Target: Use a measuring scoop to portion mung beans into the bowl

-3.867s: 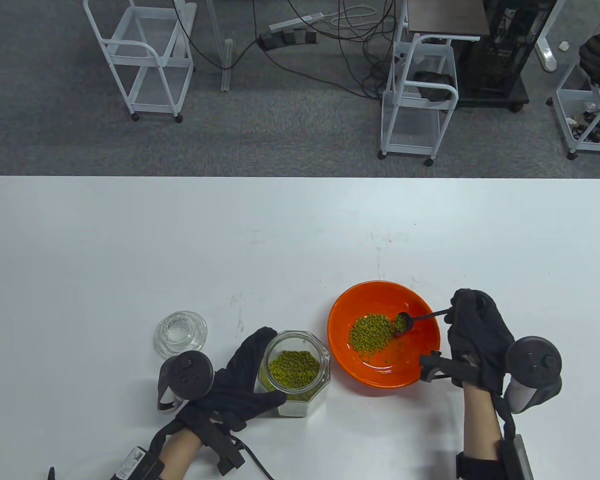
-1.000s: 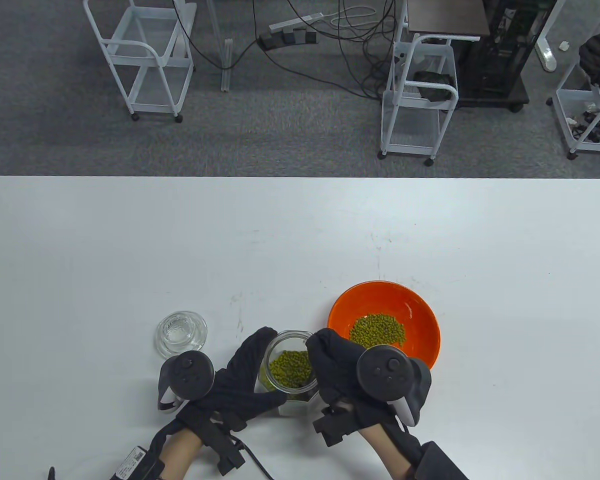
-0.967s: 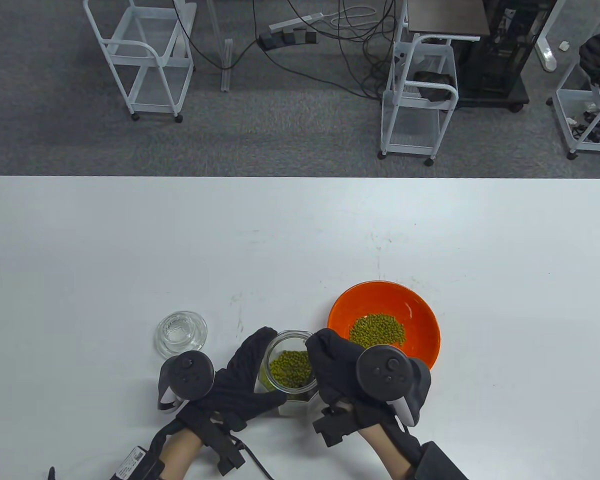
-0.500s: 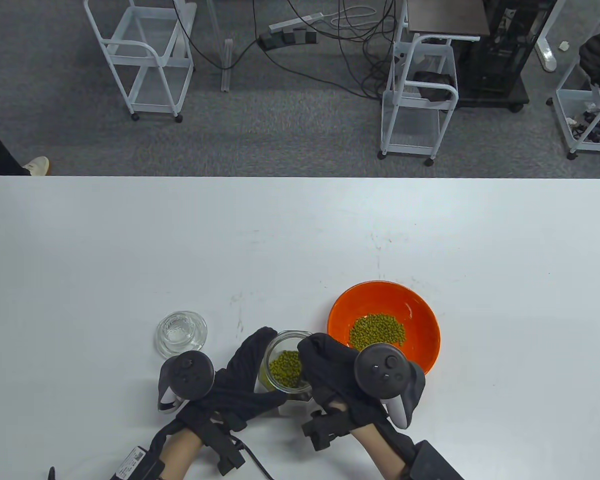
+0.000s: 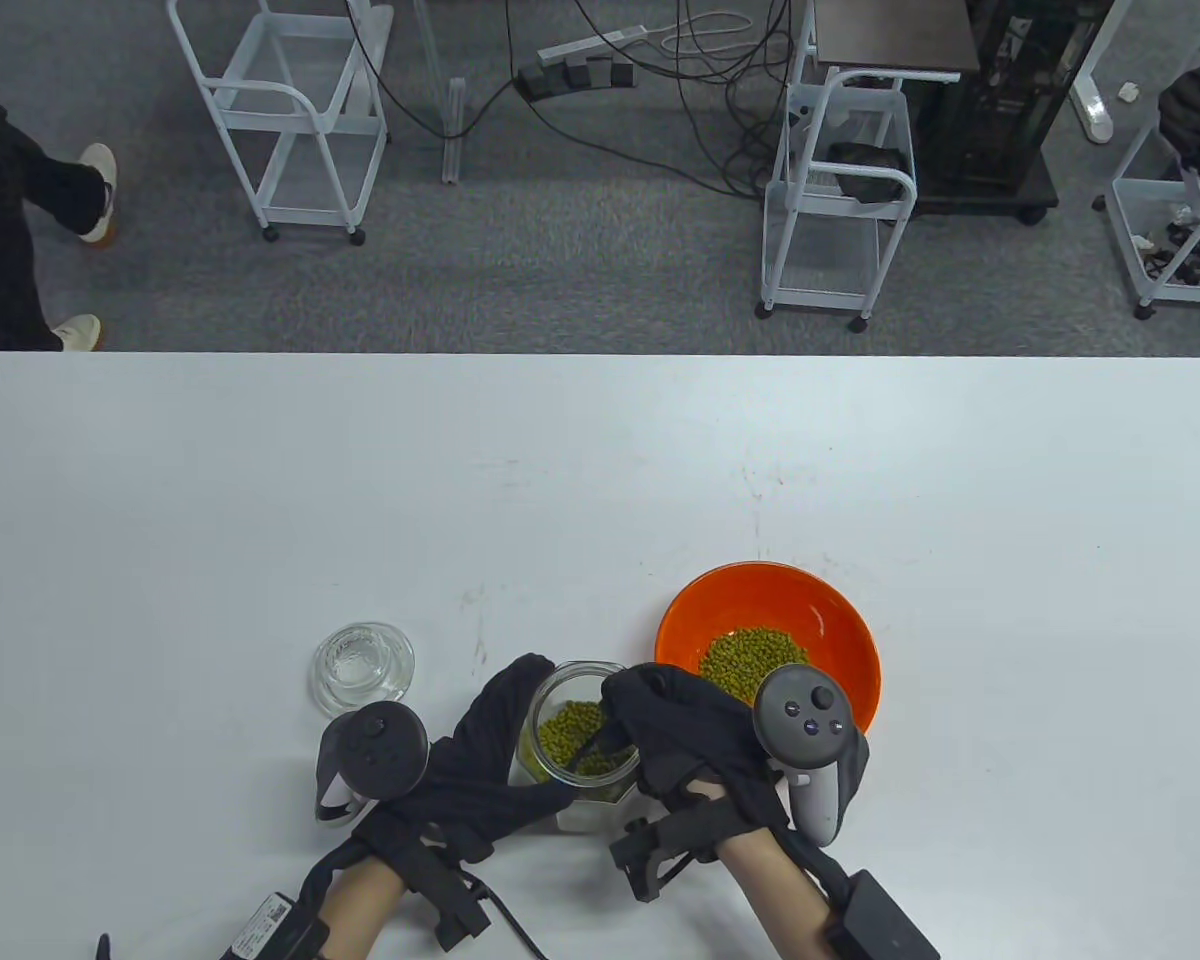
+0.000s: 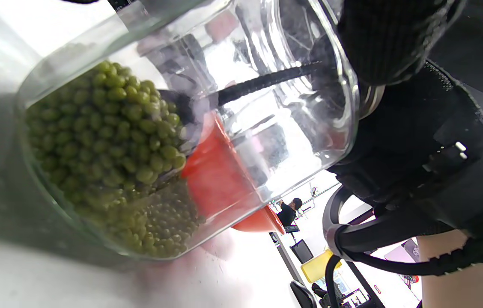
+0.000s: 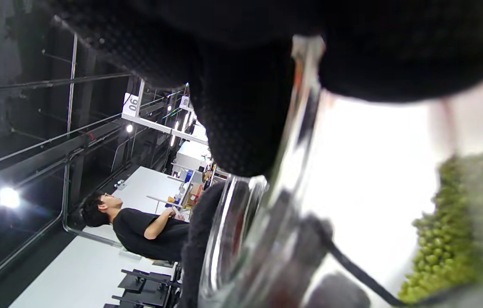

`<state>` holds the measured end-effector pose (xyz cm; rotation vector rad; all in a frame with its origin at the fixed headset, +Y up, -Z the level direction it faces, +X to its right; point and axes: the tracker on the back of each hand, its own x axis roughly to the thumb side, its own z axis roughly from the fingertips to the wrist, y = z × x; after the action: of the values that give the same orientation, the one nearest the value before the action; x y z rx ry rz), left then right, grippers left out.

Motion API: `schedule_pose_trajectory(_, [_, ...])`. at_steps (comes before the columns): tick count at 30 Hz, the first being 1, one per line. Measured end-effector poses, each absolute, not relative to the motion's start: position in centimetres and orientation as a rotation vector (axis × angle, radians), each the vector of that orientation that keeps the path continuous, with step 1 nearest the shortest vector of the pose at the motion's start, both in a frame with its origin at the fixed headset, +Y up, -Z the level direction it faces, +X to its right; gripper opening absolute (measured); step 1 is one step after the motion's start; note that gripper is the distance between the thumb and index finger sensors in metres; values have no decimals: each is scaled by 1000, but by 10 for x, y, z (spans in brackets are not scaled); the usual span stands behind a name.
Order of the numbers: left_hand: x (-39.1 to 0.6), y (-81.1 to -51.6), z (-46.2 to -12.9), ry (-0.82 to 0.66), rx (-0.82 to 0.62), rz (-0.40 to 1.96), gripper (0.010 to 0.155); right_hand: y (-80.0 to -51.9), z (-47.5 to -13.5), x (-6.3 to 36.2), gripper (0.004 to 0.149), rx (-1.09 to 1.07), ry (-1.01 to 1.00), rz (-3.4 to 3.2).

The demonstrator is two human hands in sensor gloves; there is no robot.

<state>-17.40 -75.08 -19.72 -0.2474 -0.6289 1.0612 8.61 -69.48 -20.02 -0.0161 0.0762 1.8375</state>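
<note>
Since a moment ago my right hand has tipped, fingers pinching the scoop, its handle slanting down-left into the jar gripped by my left hand; bowl just right.

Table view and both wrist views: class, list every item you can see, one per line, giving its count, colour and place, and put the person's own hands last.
glass jar: one, clear, near table edge, left of the bowl, partly filled with beans
mung beans: two lots, green, a pile in the bowl and more in the jar
bowl: one, orange, on the table right of the jar
measuring scoop: one, black, head down in the jar's beans
glass lid: one, clear, on the table left of the jar
table: one, white
carts: several, white, on the grey floor beyond
left hand: black glove, grip around the jar
right hand: black glove, over the jar mouth, holding the scoop
</note>
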Motion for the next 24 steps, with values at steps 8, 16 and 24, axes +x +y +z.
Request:
schedule_pose_trajectory(8, [-174, -751, -197, -629, -247, 1061, 108, -697, -199, 88, 41, -15, 71, 1804])
schedule_pose_trajectory(16, [-174, -751, -197, -629, -247, 1061, 108, -697, -199, 90, 41, 20, 49, 1820])
schedule_pose_trajectory(24, [-174, -751, -197, -629, -247, 1061, 108, -698, -200, 96, 41, 16, 56, 1776])
